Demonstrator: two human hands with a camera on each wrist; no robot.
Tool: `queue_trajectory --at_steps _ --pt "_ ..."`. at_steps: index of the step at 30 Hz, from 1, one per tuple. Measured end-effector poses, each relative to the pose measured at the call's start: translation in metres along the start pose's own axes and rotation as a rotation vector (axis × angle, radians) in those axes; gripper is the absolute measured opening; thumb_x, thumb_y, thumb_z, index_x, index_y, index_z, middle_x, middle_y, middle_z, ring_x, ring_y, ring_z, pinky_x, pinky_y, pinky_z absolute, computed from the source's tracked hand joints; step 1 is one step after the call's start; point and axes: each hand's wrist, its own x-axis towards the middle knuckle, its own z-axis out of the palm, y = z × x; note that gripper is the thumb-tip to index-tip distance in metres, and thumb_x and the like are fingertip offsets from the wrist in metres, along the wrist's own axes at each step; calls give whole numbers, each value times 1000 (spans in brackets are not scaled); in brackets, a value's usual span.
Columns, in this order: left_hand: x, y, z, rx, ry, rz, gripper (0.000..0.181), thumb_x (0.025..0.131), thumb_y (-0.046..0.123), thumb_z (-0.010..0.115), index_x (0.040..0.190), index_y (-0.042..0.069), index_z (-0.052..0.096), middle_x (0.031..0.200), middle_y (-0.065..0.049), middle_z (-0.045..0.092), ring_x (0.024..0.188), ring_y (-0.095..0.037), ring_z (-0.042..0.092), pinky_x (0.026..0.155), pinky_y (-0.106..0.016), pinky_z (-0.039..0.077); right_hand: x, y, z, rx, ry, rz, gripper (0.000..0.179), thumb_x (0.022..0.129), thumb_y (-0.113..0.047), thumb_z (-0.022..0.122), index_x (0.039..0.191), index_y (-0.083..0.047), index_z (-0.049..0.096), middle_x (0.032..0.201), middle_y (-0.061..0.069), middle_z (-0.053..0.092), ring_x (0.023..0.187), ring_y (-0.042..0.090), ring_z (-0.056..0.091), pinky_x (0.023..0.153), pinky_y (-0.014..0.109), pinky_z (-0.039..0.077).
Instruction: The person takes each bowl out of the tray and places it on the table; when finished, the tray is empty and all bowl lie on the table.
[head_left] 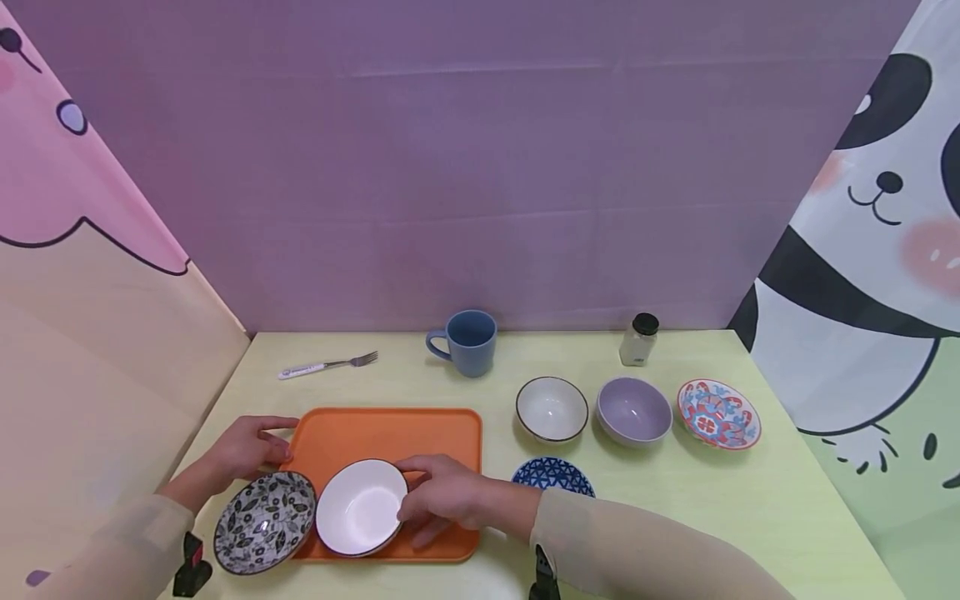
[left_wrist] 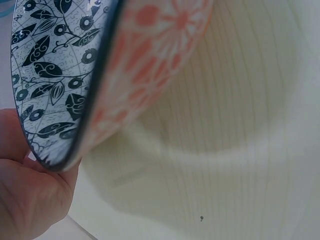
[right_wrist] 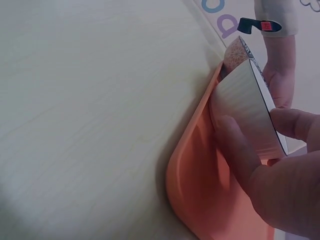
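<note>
My left hand (head_left: 247, 447) grips the rim of a bowl with a black-and-white leaf pattern (head_left: 265, 523) at the left side of an orange tray (head_left: 390, 429). In the left wrist view the patterned bowl (left_wrist: 55, 75) shows a red floral outside, with the hand (left_wrist: 35, 195) at its rim. My right hand (head_left: 446, 500) pinches the right side of a white bowl with a dark rim (head_left: 360, 508), over the tray. From the right wrist, its thumb and fingers lie on either side of the white bowl's wall (right_wrist: 242, 110).
Behind the tray lie a fork (head_left: 330, 365) and a blue mug (head_left: 472, 343). To the right stand another white bowl (head_left: 551, 408), a purple bowl (head_left: 633, 411), a red-and-blue patterned dish (head_left: 718, 414) and a black-capped jar (head_left: 639, 340). A blue patterned dish (head_left: 553, 475) is partly behind the right forearm.
</note>
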Motion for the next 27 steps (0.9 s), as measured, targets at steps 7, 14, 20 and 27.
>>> queue_trajectory --at_steps 7,14,20,27 --pt "-1 1 0 -2 4 -2 58 94 1 65 148 -9 44 104 -15 73 86 -25 73 71 -42 63 2 2 3 61 51 5 62 80 7 66 137 -16 62 96 10 73 70 26 72 62 50 63" --pt "1 -2 1 1 9 -1 58 95 2 65 148 -8 45 104 -15 73 86 -26 73 70 -42 63 3 2 9 65 140 18 57 79 4 64 133 -16 66 81 10 70 59 25 68 59 47 63" --pt "1 -4 1 -1 6 3 58 95 2 65 149 -8 44 104 -16 74 86 -26 74 70 -42 62 3 0 9 67 143 22 56 79 5 65 132 -15 66 85 12 71 56 25 66 57 48 62" --pt "2 -5 0 5 7 8 58 95 3 65 149 -7 44 104 -15 73 87 -25 73 69 -41 62 -1 -2 7 71 155 31 57 82 2 64 135 -15 65 89 12 72 59 26 68 57 48 62"
